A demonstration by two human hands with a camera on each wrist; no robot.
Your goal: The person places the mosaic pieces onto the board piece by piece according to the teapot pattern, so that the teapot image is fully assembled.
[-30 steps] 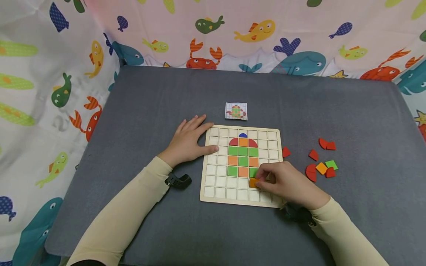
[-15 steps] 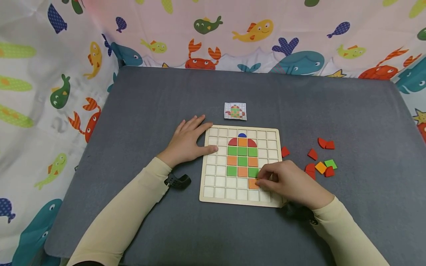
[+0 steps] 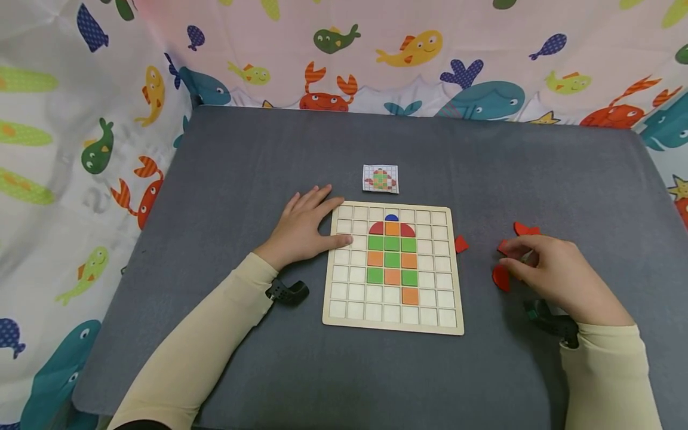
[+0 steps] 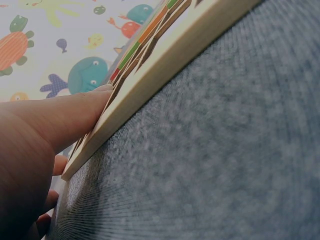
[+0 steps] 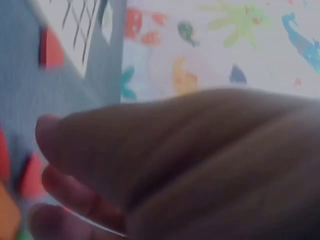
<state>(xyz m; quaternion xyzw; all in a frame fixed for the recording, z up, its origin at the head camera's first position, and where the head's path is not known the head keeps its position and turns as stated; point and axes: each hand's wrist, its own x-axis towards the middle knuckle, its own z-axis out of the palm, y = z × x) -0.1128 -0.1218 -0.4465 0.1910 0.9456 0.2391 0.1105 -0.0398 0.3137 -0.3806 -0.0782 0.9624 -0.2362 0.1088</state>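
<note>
A wooden grid board [image 3: 355, 310] lies on the table, with a blue half-round tile [image 3: 392, 218], red, orange and green tiles set in its cells. An orange square tile [image 3: 410, 295] sits in a lower cell. At the board's left edge rests my left hand [image 3: 303, 227], fingers spread and thumb over the rim. My right hand [image 3: 559, 272] hovers over loose tiles at the right, fingers bent and thumb apart, with nothing visible between them. Near it are a red tile [image 3: 500, 278] and, in the right wrist view, an orange tile [image 5: 7, 215]. The hand hides some tiles.
A small printed pattern card [image 3: 380, 179] lies behind the board. One red tile [image 3: 461, 244] sits beside the board's right edge. More red tiles [image 3: 524, 229] lie beyond my right hand. A curtain [image 3: 279, 36] with sea animals borders the grey table [image 3: 258, 143].
My right hand has let go of the orange square tile, now flat in its cell, and moved right to the loose tiles. My left hand has stayed on the board.
</note>
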